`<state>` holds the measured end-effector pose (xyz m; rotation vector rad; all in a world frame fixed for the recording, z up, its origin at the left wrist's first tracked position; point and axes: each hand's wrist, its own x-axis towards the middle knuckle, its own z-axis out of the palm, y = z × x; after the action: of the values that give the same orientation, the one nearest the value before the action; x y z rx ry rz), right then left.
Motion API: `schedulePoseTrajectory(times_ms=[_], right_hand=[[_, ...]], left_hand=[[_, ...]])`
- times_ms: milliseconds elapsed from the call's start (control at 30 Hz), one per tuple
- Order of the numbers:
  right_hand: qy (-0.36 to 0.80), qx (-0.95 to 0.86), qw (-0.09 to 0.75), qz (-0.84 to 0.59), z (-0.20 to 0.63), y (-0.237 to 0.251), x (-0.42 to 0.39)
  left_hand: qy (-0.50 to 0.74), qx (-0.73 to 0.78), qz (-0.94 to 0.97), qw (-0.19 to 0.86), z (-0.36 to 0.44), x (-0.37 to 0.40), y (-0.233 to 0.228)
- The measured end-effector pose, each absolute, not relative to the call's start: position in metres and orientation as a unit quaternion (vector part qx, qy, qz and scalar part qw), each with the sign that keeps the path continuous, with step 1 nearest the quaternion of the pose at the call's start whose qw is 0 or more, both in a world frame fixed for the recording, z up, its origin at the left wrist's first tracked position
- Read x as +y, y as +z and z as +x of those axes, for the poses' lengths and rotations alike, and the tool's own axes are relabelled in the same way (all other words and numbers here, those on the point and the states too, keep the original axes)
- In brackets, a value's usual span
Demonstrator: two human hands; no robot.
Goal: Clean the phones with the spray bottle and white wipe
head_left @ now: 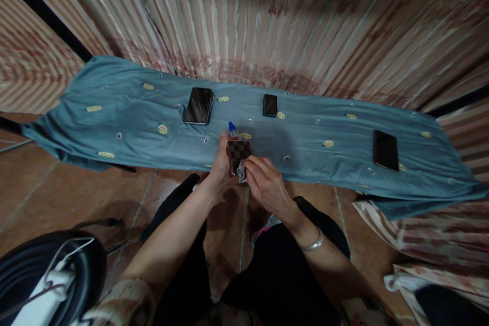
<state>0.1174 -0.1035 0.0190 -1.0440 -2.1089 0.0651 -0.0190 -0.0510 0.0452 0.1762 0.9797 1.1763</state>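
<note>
My left hand has its grip closed on the checkered phone; my right hand pinches a grey cloth. Hard rubbing could make the phone slip to the floor.

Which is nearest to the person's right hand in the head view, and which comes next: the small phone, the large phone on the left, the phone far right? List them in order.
From the right hand:
1. Small phone, straight beyond it, mid-cloth.
2. Large phone, beyond and left.
3. Far-right phone, near the cloth's right end.
</note>
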Motion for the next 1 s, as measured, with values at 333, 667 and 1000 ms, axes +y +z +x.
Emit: schedulePoseTrajectory(times_ms=[333, 667, 1000], right_hand=[[0.072, -0.829, 0.409, -0.374, 0.110, 0.024, -0.110], [0.125, -0.834, 0.403, -0.356, 0.115, 0.022, -0.109], [0.071, -0.845, 0.389, -0.361, 0.124, 0.021, -0.099]], left_hand=[[0.538, 0.458, 0.061, 0.705, -0.013, -0.055, 0.054], [0.549, 0.458, 0.075, 0.695, -0.017, -0.050, 0.050], [0.561, 0.430, 0.105, 0.699, -0.024, -0.043, 0.042]])
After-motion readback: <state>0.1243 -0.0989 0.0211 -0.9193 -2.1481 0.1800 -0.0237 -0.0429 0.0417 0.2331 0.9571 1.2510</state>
